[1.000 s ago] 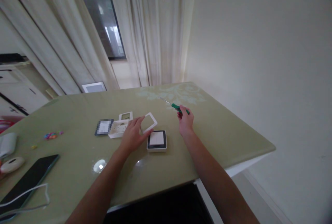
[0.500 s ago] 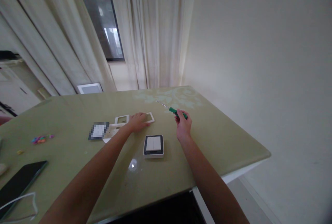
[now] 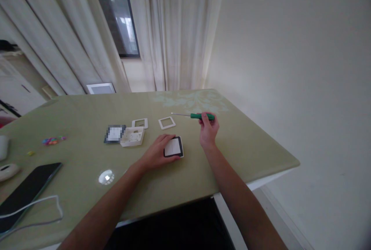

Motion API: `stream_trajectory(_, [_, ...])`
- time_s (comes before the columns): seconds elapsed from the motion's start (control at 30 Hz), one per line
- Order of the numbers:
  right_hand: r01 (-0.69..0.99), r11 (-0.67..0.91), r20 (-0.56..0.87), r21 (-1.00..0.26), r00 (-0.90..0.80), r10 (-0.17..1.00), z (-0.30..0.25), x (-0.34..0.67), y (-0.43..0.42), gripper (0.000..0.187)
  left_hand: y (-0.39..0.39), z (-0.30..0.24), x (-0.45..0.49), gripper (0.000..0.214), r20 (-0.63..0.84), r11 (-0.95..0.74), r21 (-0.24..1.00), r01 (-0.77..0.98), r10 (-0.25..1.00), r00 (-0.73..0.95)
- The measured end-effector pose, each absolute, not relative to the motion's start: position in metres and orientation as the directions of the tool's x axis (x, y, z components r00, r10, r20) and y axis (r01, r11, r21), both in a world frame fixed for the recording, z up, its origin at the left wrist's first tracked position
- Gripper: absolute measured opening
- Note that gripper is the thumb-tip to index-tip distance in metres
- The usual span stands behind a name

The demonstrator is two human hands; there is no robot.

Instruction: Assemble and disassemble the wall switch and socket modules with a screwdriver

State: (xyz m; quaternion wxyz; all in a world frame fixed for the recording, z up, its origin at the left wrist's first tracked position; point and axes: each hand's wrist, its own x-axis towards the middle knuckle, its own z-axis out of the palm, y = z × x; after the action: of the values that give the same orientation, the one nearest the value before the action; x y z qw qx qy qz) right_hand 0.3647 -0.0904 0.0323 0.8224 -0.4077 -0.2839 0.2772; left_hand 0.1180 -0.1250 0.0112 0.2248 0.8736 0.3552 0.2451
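Observation:
My left hand (image 3: pixel 160 152) is closed around the sides of a wall switch (image 3: pixel 173 147), two white rockers in a dark frame on a white box, on the table. In my right hand (image 3: pixel 209 131) is a screwdriver (image 3: pixel 199 116) with a green handle, its thin metal shaft pointing left above the table. Beyond the switch lies a square white frame (image 3: pixel 167 123). Farther left are a second white frame (image 3: pixel 140 123), an open white back box (image 3: pixel 133 137), and a dark-edged switch panel (image 3: pixel 115 134) whose face is blurred out.
On the left of the table (image 3: pixel 95 113) are a black phone (image 3: pixel 30 194), a white cable (image 3: pixel 31 203), a white mouse-like object (image 3: pixel 8 171) and small colourful pieces (image 3: pixel 52 141). A wall (image 3: pixel 275 68) runs along the right. An open dark space shows below the front edge.
My left hand has left the white frame, moved nearer and taken hold of the wall switch. The screwdriver has turned to lie more level. The view has shifted slightly.

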Motion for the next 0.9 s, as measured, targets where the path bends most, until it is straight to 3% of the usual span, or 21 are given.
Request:
stream_trajectory(0.3, [-0.068,0.571,0.391,-0.818,0.662,0.639,0.043,0.352,-0.113,0.053,-0.108,0.009,0.103,0.074,0.329,-0.616,0.603,0.507,0.771,0.545])
stream_trajectory(0.53, [0.014,0.557,0.472,-0.830,0.549,0.690,0.040,0.345,-0.124,0.048,-0.109,0.010,0.100,0.069,0.239,-0.576,0.623,0.530,0.785,0.572])
stream_trajectory(0.73, [0.164,0.532,0.544,-0.831,0.441,0.714,0.043,0.346,-0.130,0.042,-0.114,0.018,0.109,0.066,0.180,-0.602,0.504,0.619,0.774,0.607])
stream_trajectory(0.9, [0.477,0.465,0.592,-0.746,0.156,0.790,0.088,0.361,-0.133,0.038,-0.121,0.015,0.131,0.057,0.200,-0.583,0.383,0.716,0.809,0.552])
